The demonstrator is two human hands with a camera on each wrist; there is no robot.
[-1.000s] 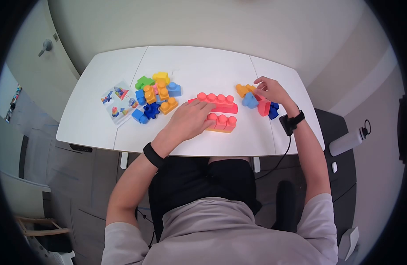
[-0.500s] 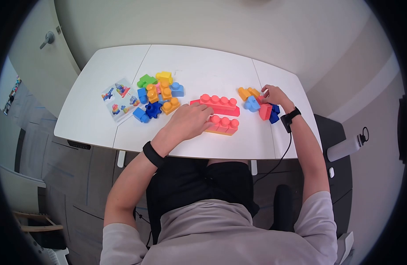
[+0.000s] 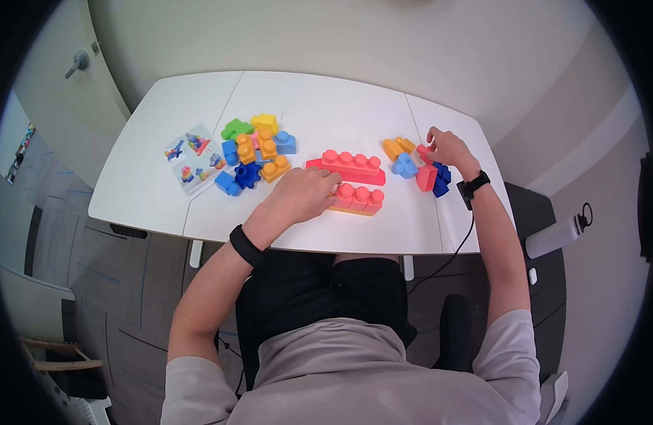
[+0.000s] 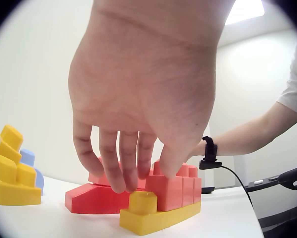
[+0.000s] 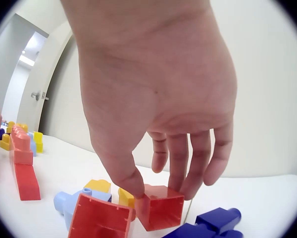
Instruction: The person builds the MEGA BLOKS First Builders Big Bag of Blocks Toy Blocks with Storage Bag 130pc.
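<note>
Red far bar [image 3: 350,163] and near row [image 3: 359,197] lie midway along the tabletop [image 3: 326,106], head view; left hand [image 3: 303,191] over their left end, right hand [image 3: 450,150] at the right-side pile [image 3: 405,166]. Left wrist view: fingers [image 4: 109,153] relaxed, slightly apart, thumb [image 4: 172,157] touching the near row, perhaps steadying it. Right wrist view: fingers and thumb pinch a red block [image 5: 161,209], likely its easiest hold amid neighbours.

On the white table [image 3: 341,99] lies a long red stack [image 3: 349,174], a red-and-yellow stack [image 3: 358,201] on its near side, a picture sheet [image 3: 196,160] and mixed blocks [image 3: 246,150] left, a block cluster [image 3: 405,166] right.
</note>
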